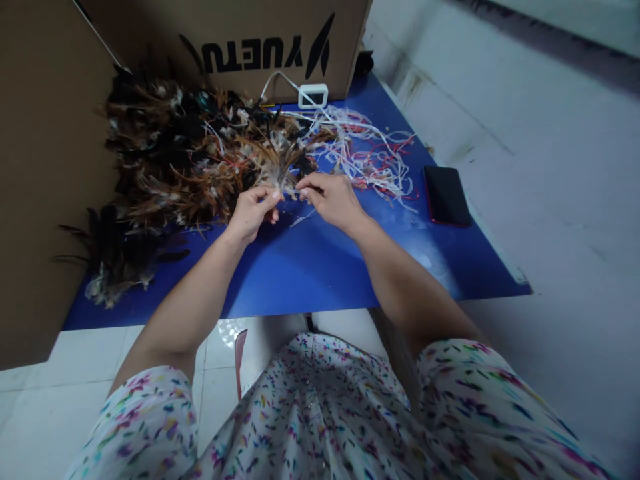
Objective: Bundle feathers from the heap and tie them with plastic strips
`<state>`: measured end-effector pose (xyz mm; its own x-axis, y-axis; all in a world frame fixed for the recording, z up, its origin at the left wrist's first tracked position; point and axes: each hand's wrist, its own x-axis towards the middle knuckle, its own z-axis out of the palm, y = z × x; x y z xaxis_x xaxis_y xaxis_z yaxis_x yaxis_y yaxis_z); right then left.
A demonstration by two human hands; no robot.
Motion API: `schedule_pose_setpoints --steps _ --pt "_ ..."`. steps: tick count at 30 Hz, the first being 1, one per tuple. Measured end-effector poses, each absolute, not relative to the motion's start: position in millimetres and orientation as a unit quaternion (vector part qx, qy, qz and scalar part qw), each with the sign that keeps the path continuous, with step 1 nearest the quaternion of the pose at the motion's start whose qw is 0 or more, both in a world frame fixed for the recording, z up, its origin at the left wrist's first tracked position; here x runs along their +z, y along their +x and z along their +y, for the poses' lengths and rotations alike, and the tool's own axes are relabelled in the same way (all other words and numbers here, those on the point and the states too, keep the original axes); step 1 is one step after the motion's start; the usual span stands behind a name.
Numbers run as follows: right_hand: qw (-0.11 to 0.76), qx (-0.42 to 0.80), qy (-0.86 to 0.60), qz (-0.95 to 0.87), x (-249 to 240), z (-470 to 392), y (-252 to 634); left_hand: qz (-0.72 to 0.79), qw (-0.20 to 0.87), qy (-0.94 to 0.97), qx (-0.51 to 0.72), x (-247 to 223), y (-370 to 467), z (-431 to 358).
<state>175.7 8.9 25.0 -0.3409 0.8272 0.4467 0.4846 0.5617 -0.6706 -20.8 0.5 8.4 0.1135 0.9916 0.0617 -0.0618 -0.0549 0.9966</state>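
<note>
Above the blue table (310, 267), my left hand (254, 210) pinches the base of a small bunch of brown and grey feathers (279, 160). The feather tips fan upward, away from me. My right hand (333, 199) is close beside it on the right, thumb and forefinger pressed together at the same base; what lies between them is too small to make out. A big pile of brown and black feathers (170, 147) spreads to the left. Behind my right hand lies a tangle of white and red strings (370, 150).
A cardboard box (270, 33) stands at the back, with a small white device (313, 97) before it. Brown cardboard (45, 167) rises on the left. Dark feathers (120, 257) lie near the left front edge. A phone (447, 195) lies at the right, near the wall (550, 167).
</note>
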Motion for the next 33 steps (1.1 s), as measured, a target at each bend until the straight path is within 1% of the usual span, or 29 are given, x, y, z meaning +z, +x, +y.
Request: schedule_pose_setpoints --steps 24,33 --pt "0.371 0.196 -0.413 -0.808 24.4 6.8 172.2 0.444 0.517 0.537 0.497 4.7 -19.2 1.0" --pt "0.366 0.220 -0.409 -0.807 22.1 5.0 168.6 0.446 0.506 0.530 0.514 0.9 -15.3 1.2"
